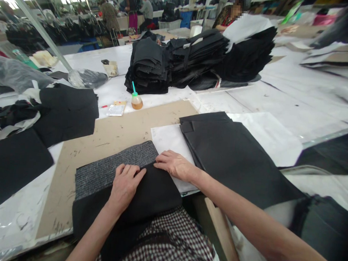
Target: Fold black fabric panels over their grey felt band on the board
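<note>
A grey ribbed fabric piece (111,170) lies on a tan board (108,136) at the table's front edge. Black fabric (155,189) covers its lower part and hangs over the edge towards my checked apron. My left hand (127,183) rests on the black fabric where it meets the grey piece, fingers spread. Beside it, my right hand (171,164) lies with fingers extended at the right end of that same line, its fingertips on the fabric. A white sheet (173,142) shows behind my right hand. Neither hand is closed round the cloth.
Stacked black sheets (232,150) lie to the right. Further back are bundled black pieces (196,60) and a small bottle of amber liquid (137,101). Black cloth (71,111) and a slanting pole (35,21) are on the left. People work in the background.
</note>
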`<move>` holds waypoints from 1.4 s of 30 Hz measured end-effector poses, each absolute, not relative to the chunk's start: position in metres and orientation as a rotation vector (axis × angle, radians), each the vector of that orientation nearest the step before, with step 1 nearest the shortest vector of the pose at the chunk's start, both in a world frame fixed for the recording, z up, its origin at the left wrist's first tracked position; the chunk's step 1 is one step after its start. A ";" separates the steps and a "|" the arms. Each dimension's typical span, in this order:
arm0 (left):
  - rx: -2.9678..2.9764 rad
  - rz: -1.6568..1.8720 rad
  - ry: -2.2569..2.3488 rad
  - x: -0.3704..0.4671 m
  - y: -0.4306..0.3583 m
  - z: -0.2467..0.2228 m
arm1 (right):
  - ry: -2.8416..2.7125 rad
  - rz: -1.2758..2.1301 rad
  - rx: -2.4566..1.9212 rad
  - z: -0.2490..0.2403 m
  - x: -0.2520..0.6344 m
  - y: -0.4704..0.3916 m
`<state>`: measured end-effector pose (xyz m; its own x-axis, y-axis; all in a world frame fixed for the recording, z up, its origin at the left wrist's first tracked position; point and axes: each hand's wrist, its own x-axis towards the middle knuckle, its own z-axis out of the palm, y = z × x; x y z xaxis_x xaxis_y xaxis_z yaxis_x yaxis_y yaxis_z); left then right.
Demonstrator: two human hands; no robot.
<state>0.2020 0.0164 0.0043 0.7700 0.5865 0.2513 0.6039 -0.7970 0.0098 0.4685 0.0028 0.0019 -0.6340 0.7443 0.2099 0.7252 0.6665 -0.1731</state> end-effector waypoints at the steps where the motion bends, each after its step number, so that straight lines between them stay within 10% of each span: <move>1: -2.887 -0.375 -0.970 0.202 0.016 0.004 | -2.606 0.115 -1.201 0.003 0.471 0.001; 42: -2.986 -0.324 -1.033 0.087 0.015 0.004 | -2.442 0.072 -1.423 -0.004 0.313 -0.042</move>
